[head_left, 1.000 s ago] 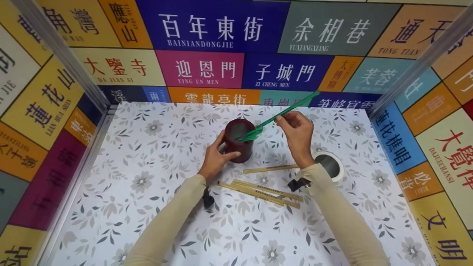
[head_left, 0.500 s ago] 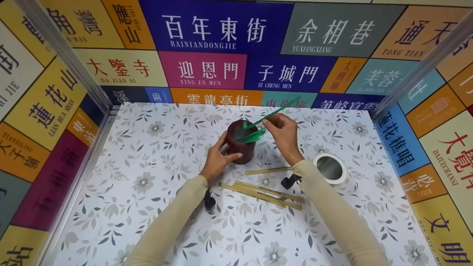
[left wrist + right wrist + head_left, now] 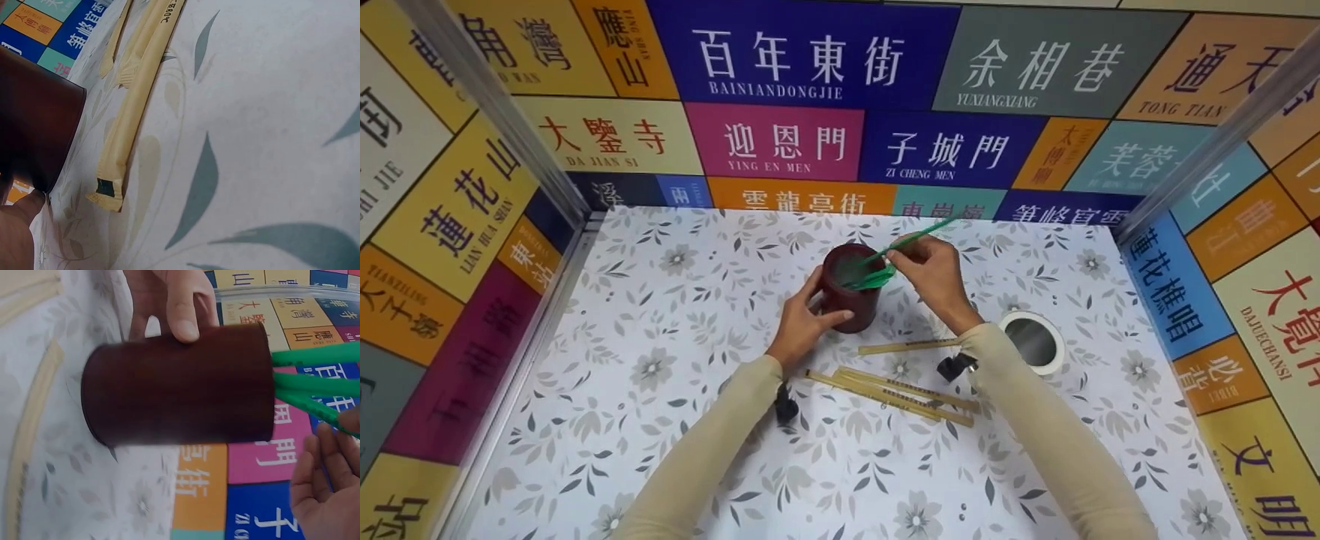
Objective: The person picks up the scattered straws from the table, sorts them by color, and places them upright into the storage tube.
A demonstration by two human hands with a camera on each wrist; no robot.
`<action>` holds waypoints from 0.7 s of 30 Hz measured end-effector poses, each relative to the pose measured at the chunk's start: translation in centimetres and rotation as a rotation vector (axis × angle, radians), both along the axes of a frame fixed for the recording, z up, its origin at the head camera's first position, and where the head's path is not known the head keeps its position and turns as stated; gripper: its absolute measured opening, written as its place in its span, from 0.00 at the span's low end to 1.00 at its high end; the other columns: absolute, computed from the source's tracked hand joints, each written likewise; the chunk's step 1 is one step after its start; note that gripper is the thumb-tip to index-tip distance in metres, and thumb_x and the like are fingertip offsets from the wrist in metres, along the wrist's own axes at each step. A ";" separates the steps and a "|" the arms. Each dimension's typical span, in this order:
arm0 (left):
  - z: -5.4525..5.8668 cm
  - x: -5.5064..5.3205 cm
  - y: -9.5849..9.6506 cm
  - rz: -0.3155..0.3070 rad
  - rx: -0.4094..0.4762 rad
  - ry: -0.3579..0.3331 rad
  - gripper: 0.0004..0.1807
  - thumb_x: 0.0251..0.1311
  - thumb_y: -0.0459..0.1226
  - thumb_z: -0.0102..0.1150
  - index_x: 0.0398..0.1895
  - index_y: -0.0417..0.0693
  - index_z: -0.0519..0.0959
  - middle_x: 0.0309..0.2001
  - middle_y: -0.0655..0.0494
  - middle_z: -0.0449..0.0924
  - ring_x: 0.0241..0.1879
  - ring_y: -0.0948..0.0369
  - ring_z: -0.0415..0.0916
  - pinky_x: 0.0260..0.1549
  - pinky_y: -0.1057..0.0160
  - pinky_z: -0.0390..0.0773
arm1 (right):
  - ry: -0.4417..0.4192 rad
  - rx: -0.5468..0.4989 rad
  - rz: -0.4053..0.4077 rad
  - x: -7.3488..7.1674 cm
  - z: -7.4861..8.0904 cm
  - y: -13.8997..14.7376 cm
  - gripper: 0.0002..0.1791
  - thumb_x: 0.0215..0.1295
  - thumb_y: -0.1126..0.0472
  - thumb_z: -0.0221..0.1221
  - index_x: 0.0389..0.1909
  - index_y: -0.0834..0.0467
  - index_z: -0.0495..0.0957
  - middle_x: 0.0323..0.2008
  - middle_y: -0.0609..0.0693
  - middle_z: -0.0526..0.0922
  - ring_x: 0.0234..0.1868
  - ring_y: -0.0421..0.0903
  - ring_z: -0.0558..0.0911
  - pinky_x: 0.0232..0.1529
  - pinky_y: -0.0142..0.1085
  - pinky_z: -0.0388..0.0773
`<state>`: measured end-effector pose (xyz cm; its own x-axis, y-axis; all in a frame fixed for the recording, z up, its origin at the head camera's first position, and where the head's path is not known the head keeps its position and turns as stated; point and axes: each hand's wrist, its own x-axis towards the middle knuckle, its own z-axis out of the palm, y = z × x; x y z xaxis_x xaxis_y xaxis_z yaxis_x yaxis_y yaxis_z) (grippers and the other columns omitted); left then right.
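My left hand (image 3: 801, 330) holds a dark red cylindrical cup (image 3: 851, 306) at its side, thumb across the front; the cup leans slightly. Several green wrapped straws (image 3: 876, 280) stick out of its mouth. Between thumb and fingertips my right hand (image 3: 934, 276) pinches another green straw (image 3: 936, 229), slanted, its lower end at the cup's mouth. The right wrist view has the cup (image 3: 180, 388) lying sideways in the picture, the green straws (image 3: 320, 355) leaving its rim and the right hand (image 3: 332, 495) beside them. Part of the left thumb (image 3: 22, 219) touches the cup in the left wrist view.
Several tan wrapped straws (image 3: 896, 390) lie on the flowered table in front of the cup, with one more tan straw (image 3: 904, 347) nearer it. Beside the right forearm stands a white-rimmed round container (image 3: 1060, 345). Printed panels (image 3: 780, 142) border the table.
My right hand has moved left and lowered the green straw it pinches into the cup's mouth. The left hand keeps its hold on the cup.
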<state>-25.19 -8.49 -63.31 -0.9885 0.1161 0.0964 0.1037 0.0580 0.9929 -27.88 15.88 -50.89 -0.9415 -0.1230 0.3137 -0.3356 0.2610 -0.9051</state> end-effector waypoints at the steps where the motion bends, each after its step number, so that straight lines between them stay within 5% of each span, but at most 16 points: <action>1: 0.0 0.0 0.1 -0.001 0.003 -0.003 0.59 0.60 0.39 0.85 0.90 0.52 0.56 0.86 0.52 0.61 0.83 0.52 0.61 0.77 0.53 0.69 | 0.000 0.033 0.008 0.0 0.1 0.2 0.05 0.73 0.62 0.72 0.43 0.61 0.91 0.37 0.53 0.91 0.37 0.48 0.87 0.41 0.34 0.82; 9: -0.1 0.2 0.2 -0.015 0.019 -0.019 0.60 0.61 0.39 0.84 0.91 0.50 0.54 0.87 0.52 0.59 0.83 0.52 0.61 0.75 0.56 0.72 | -0.058 0.228 0.094 -0.3 0.1 0.5 0.05 0.74 0.62 0.72 0.45 0.59 0.93 0.40 0.53 0.93 0.43 0.50 0.91 0.47 0.37 0.86; 21: -0.1 0.1 0.1 -0.001 0.049 -0.041 0.60 0.60 0.39 0.85 0.90 0.55 0.57 0.86 0.52 0.60 0.82 0.48 0.64 0.74 0.56 0.73 | -0.045 0.240 0.071 1.2 0.1 1.8 0.10 0.74 0.66 0.70 0.53 0.59 0.92 0.45 0.54 0.93 0.42 0.54 0.90 0.41 0.32 0.83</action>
